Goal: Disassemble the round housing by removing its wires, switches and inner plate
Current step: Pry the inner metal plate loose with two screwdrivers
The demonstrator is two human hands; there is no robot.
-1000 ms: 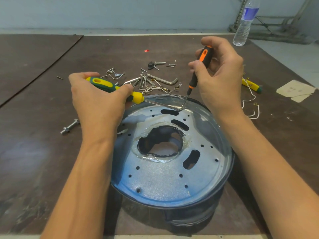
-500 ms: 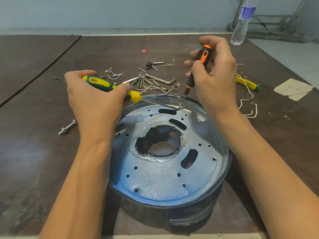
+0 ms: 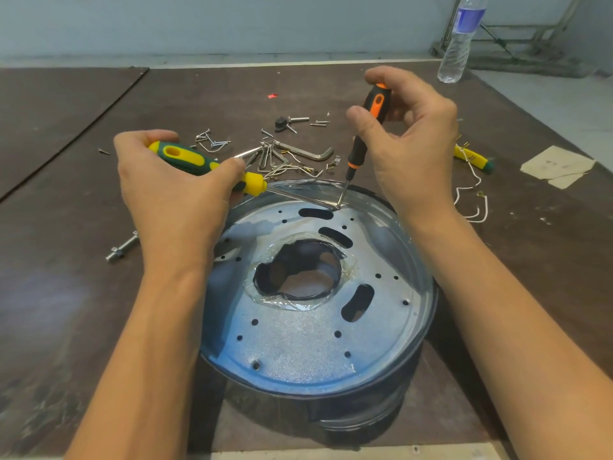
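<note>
The round housing (image 3: 426,330) stands in front of me on the brown table, with its perforated metal inner plate (image 3: 298,340) seated inside the rim. My left hand (image 3: 169,194) grips a yellow-green screwdriver (image 3: 185,159) held nearly flat, its shaft reaching right to the plate's far edge. My right hand (image 3: 414,144) holds a black-orange screwdriver (image 3: 365,127) steeply upright. Both tips meet at the plate's far rim by a slot. White wires (image 3: 471,200) lie on the table to the right of the housing.
Loose screws, clips and a hex key (image 3: 308,152) are scattered behind the housing. A bolt (image 3: 121,249) lies left, a third yellow tool (image 3: 474,159) and a paper scrap (image 3: 557,166) right. A water bottle (image 3: 459,41) stands at the far right corner.
Both hands keep the two screwdrivers at the same spot on the plate's far rim; my right fingers have shifted slightly on the orange handle. The view has drifted a little.
</note>
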